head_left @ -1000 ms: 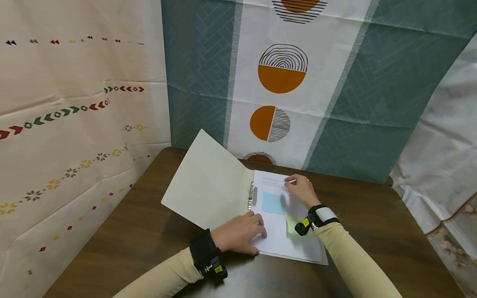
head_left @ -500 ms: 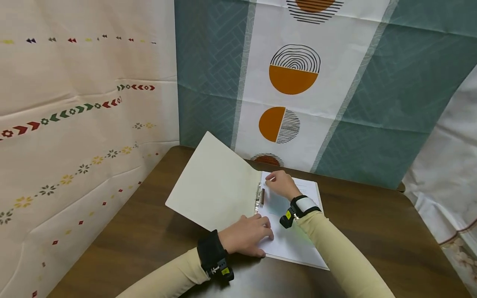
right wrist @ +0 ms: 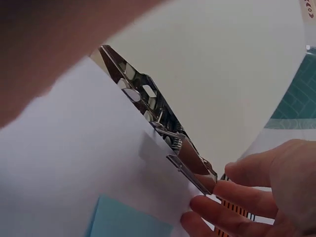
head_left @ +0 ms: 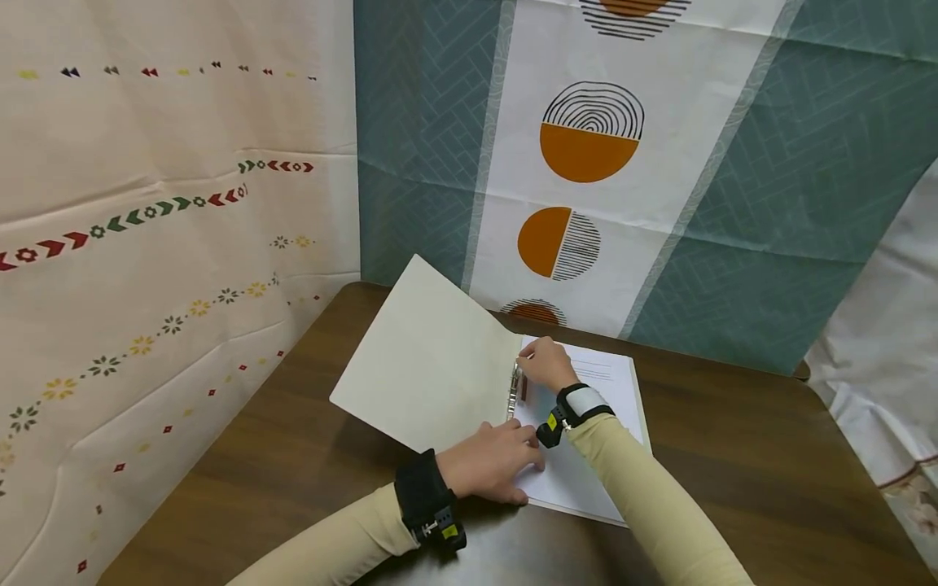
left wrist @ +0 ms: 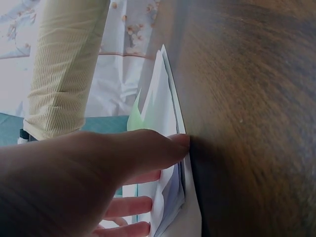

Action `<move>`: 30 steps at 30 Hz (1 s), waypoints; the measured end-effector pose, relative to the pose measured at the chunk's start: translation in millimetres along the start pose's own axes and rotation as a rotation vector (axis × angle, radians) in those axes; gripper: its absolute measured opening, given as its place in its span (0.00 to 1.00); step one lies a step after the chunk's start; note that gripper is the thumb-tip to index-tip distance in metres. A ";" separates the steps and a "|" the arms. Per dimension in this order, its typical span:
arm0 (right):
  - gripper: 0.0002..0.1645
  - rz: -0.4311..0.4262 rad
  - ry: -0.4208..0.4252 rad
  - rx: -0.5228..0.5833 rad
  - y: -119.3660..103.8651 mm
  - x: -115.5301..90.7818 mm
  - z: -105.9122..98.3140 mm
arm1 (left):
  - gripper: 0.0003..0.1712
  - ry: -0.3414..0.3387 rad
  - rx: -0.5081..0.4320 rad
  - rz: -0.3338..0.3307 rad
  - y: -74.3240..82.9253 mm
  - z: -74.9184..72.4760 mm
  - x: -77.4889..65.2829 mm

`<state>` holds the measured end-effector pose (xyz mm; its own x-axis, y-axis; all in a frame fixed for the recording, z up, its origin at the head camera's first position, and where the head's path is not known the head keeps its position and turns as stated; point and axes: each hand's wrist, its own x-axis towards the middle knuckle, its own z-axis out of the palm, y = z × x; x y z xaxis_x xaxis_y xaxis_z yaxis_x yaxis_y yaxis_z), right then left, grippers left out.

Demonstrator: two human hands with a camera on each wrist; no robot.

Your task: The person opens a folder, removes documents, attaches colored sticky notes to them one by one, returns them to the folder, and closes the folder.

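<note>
A cream folder (head_left: 432, 358) lies opened out, its cover raised on the left and a stack of white papers (head_left: 567, 480) on the right side. A shiny metal lever clip (right wrist: 163, 118) runs along its spine. My right hand (head_left: 548, 364) is at the clip's far end; in the right wrist view its thumb and fingertips come right at the end of the metal. My left hand (head_left: 491, 461) rests on the near left corner of the papers. In the left wrist view the thumb (left wrist: 168, 148) lies at the folder's bottom edge, fingers over the sheets, which bulge there.
A blue sticky note (right wrist: 126, 219) lies on the top sheet, and a green note (left wrist: 136, 113) shows in the left wrist view. Brown wooden table (head_left: 293, 456) lies under the folder. Patterned cloths (head_left: 440, 146) hang behind and at the sides.
My right hand has moved left across the papers, from over the printed lines to the far end of the clip. The left hand stays on the papers' near corner. The view has shifted slightly.
</note>
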<state>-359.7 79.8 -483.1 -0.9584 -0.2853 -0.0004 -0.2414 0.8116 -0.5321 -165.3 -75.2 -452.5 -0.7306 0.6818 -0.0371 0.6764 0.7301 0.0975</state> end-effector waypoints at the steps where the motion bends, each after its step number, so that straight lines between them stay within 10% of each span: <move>1: 0.20 -0.001 0.008 -0.004 7.8 6.6 5.6 | 0.26 0.000 -0.001 -0.001 -0.1 -0.3 0.0; 11: 0.17 0.025 0.010 0.013 27.5 21.4 15.7 | 0.25 -0.015 -0.023 0.013 1.1 -1.5 -0.1; 30: 0.11 0.018 0.038 0.071 -45.6 -51.1 -45.8 | 0.25 0.005 -0.025 0.021 2.3 0.1 -2.5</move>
<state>-306.7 80.7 -420.0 -0.9679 -0.2506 0.0205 -0.2139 0.7778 -0.5910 -161.9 -75.3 -452.2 -0.7165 0.6969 -0.0302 0.6893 0.7140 0.1225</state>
